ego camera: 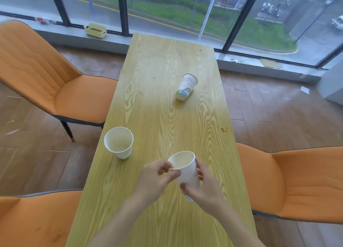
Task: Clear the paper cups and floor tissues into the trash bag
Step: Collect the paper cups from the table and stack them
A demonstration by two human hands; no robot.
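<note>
Both my hands hold one white paper cup (186, 169) above the near part of the wooden table (167, 116). My left hand (157, 178) pinches its rim between thumb and fingers. My right hand (202, 187) wraps the cup's lower body. A second paper cup (118, 142) stands upright and empty near the table's left edge. A third cup (186, 86) with a printed drawing lies on its side farther back, right of centre. No trash bag is in view.
Orange chairs stand at the left (46, 76), near left (33, 219) and right (297, 181). A white scrap of paper (304, 89) lies on the wooden floor at right. A pale yellow box (95, 30) sits on the window sill.
</note>
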